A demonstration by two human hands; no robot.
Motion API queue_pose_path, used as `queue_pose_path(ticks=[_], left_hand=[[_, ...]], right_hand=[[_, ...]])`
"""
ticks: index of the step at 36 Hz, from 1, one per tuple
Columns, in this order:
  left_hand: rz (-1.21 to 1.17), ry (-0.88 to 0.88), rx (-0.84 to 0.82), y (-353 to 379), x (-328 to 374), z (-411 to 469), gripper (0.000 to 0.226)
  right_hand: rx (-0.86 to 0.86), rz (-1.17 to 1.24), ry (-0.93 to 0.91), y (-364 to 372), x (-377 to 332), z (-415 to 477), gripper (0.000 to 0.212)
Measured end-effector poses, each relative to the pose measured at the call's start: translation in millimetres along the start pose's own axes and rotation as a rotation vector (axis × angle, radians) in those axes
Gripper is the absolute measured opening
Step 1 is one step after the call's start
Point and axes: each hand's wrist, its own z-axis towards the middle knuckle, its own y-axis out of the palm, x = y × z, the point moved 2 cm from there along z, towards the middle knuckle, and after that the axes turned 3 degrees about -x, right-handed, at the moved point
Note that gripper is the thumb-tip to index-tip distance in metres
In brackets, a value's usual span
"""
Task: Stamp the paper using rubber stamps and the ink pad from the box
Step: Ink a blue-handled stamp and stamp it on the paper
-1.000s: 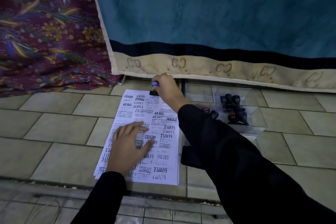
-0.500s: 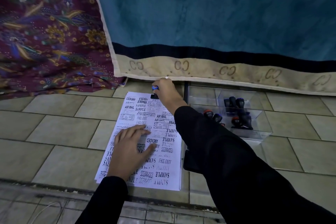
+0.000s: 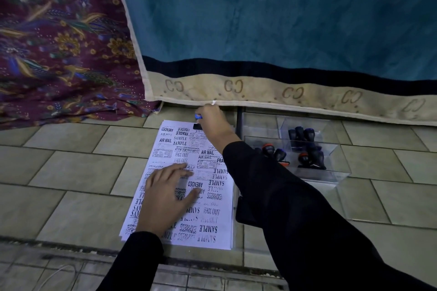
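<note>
**Stamp pressed at the sheet's far edge**

We see first the biggest surface, a plush teal blanket (image 3: 272,19) with a dark band and a cream border of looped motifs, hanging down to the floor. Beside it on the left lies a maroon batik cloth (image 3: 59,42), crumpled, patterned with gold flowers and feathers. Under both runs a floor of matte, rectangular grey-green tiles (image 3: 71,172) with thin dark joints.

On the tiles lies the paper (image 3: 212,231), a white rectangular sheet on a thin stack, crowded with black imprints such as SAMPLE, AIR MAIL and FAX OUT. Just right of it stands a clear plastic box (image 3: 331,175), hard-walled with dividers, holding several dark, round-knobbed rubber stamps (image 3: 305,134), some with orange collars.

In black sleeves, the left hand (image 3: 165,198) rests flat on the sheet's middle, fingers spread, gripping nothing. The right hand (image 3: 215,125) is curled around a stamp (image 3: 198,123) with a blue top and a black rectangular base, set on the paper's far edge. We cannot make out the ink pad.
</note>
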Motion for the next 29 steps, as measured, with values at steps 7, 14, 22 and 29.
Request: queue_pose_path(ticks=[7, 14, 22, 29], left_hand=[[-0.001, 0.0, 0.0, 0, -1, 1, 0.045], [0.0, 0.009, 0.012, 1, -1, 1, 0.049], [0.009, 0.01, 0.002, 2, -3, 0, 0.047], [0.007, 0.006, 0.008, 0, -1, -1, 0.05]], right_hand=[[0.026, 0.021, -0.018, -1, -2, -10, 0.022], [0.374, 0.332, 0.061, -36, 10, -33, 0.02], [0.527, 0.478, 0.174, -118, 62, -90, 0.021], [0.477, 0.239, 0.314, -145, 117, -161, 0.019]])
